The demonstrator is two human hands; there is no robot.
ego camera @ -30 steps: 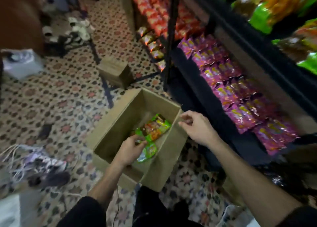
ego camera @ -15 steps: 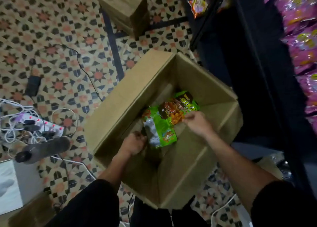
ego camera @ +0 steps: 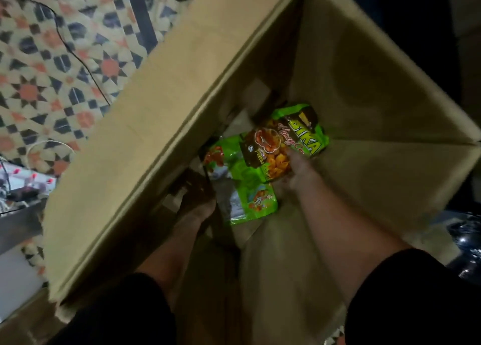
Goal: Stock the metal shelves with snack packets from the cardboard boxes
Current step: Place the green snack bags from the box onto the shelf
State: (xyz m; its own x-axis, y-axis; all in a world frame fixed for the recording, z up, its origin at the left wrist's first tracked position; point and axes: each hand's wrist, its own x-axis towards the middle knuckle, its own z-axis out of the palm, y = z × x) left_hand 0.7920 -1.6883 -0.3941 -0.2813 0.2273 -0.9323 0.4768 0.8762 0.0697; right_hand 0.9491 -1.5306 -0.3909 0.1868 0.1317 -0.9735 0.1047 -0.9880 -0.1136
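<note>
Inside cardboard box (ego camera: 156,136), right hand (ego camera: 296,172) fingers pinch upper green packet (ego camera: 286,141); left hand (ego camera: 200,204) shadowed, grip unreadable.

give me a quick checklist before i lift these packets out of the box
1. Right hand on the top packet: ok, it touches the near edge.
2. Right grip closed round it: cannot tell, blurred.
3. Left hand holding the lower packet: cannot tell, it is in shadow beside it.
4. Cardboard box flaps open, way up free: ok.
5. Packets free of each other: not ok, the top one overlaps the lower.
6. Metal shelves in sight for placing: not ok, out of frame.
</note>
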